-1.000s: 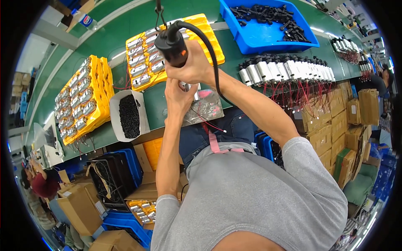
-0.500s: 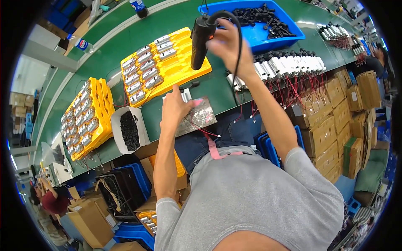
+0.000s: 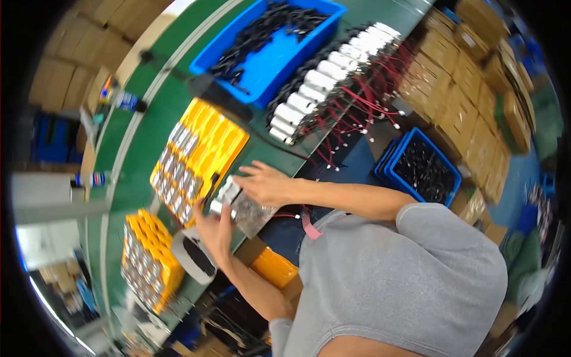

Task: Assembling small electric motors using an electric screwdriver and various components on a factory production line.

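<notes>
My left hand [image 3: 215, 233] is at the near edge of the green bench, thumb and fingers on either side of a white cylindrical part [image 3: 216, 206]. My right hand [image 3: 267, 185] reaches in from the right with its fingers stretched out over a silver-white block [image 3: 229, 189] beside that part. A black fitting [image 3: 212, 183] sticks up just past my left fingers. Under the parts lies a shiny metal plate [image 3: 254, 218], with a red wire trailing toward my lap. Blur hides the exact finger contacts. Beyond my hands hangs a dark electric screwdriver [image 3: 221, 95], smeared and untouched.
A yellow tray [image 3: 223, 128] of silver parts lies beyond my hands, with stacked yellow trays [image 3: 172, 271] and a white bin [image 3: 191, 262] at left. A blue bin [image 3: 270, 62] of black pieces and a row of white cylinders [image 3: 321, 80] with red wires stand far right.
My right hand has let go of the screwdriver and come down to the parts by my left hand. The whole view has swung, so the bench appears turned.
</notes>
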Available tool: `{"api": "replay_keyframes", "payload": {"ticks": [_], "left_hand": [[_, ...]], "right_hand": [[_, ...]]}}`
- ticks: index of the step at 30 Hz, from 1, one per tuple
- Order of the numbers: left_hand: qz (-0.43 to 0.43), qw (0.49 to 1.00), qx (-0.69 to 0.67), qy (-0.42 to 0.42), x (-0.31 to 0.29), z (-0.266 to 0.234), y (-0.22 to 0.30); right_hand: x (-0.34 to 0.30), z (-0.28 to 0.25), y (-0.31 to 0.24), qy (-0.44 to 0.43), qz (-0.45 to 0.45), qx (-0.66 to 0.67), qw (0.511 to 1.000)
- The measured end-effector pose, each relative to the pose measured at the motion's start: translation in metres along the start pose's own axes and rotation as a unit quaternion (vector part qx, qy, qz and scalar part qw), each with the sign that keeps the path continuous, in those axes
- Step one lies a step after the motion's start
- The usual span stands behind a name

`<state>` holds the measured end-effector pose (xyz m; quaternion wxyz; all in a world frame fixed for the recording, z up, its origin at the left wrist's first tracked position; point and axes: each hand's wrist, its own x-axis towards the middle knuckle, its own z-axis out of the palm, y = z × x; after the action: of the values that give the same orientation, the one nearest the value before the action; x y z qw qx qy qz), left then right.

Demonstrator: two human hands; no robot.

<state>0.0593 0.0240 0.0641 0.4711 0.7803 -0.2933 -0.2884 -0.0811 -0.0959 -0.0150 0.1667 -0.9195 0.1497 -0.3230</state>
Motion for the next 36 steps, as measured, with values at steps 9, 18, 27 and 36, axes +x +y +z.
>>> {"api": "replay_keyframes", "payload": {"ticks": [9,18,27,36], "left_hand": [[0.177,0.971,-0.114,-0.115,-0.068,0.084,0.115],[0.176,0.977,-0.065,-0.097,0.030,0.206,0.130],[0.211,0.972,0.066,-0.077,0.059,0.231,0.134],[0.192,0.974,0.117,-0.016,0.021,0.197,0.132]], "right_hand": [[-0.040,-0.185,-0.052,0.022,0.176,0.484,0.857],[-0.026,-0.179,0.051,0.103,0.351,0.288,0.885],[-0.026,-0.174,0.069,0.158,0.370,0.181,0.898],[-0.032,-0.189,0.025,0.064,0.336,-0.056,0.938]]}}
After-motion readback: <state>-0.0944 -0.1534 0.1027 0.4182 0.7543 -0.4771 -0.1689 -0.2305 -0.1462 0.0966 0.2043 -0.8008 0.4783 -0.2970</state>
